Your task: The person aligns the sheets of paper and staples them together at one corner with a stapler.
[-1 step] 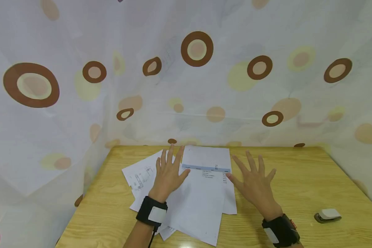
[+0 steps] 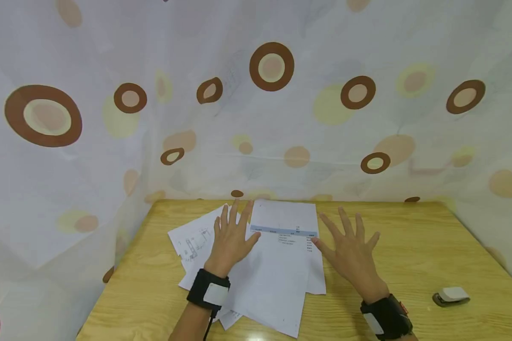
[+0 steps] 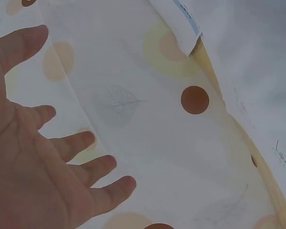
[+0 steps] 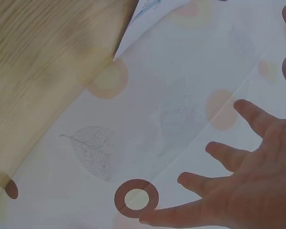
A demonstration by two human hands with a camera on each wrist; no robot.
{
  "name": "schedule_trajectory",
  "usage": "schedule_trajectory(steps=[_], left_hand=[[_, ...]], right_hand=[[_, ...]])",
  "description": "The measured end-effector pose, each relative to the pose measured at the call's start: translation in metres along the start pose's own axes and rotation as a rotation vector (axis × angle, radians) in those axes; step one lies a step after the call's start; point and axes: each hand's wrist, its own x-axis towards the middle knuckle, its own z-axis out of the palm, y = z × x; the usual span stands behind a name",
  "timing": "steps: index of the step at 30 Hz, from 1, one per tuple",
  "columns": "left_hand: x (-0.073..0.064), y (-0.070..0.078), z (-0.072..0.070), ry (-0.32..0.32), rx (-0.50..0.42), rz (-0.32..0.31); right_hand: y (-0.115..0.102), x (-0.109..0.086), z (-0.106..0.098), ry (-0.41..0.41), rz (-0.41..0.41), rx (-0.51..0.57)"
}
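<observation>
Several loose sheets of printed paper [image 2: 273, 279] lie overlapping in the middle of the wooden table. The top ones carry a blue band and small print; a sheet with line drawings [image 2: 192, 244] sticks out at the left. Over the left part of the papers hovers my left hand [image 2: 230, 241], fingers spread and holding nothing. My right hand [image 2: 353, 251] is raised beside the papers' right edge, its fingers also spread. Both wrist views show an empty palm, left [image 3: 33, 167] and right [image 4: 257, 186], apart from the paper. A small white and dark grey stapler [image 2: 451, 296] lies at the right.
The wooden table [image 2: 405, 246] reaches back to a white curtain [image 2: 307, 57] with brown and yellow circles, which also hangs along the left and right sides. Each wrist wears a black strap, such as the left strap [image 2: 200, 284] with a cable.
</observation>
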Motion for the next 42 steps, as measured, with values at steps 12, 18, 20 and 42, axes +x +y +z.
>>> schedule_trajectory(steps=[12, 18, 20, 42], left_hand=[[-0.001, -0.042, -0.001, -0.283, -0.081, -0.407], [0.0, -0.047, 0.016, -0.362, -0.171, -0.408], [0.0, -0.049, 0.018, -0.331, -0.134, -0.406], [0.009, -0.063, 0.0, -0.021, -0.201, -0.357]], right_hand=[[-0.016, -0.01, 0.025, -0.41, 0.13, 0.289], [-0.022, -0.012, 0.038, -0.432, 0.2, 0.351], [-0.023, -0.012, 0.039, -0.424, 0.203, 0.358], [-0.03, -0.005, 0.032, -0.523, 0.152, 0.374]])
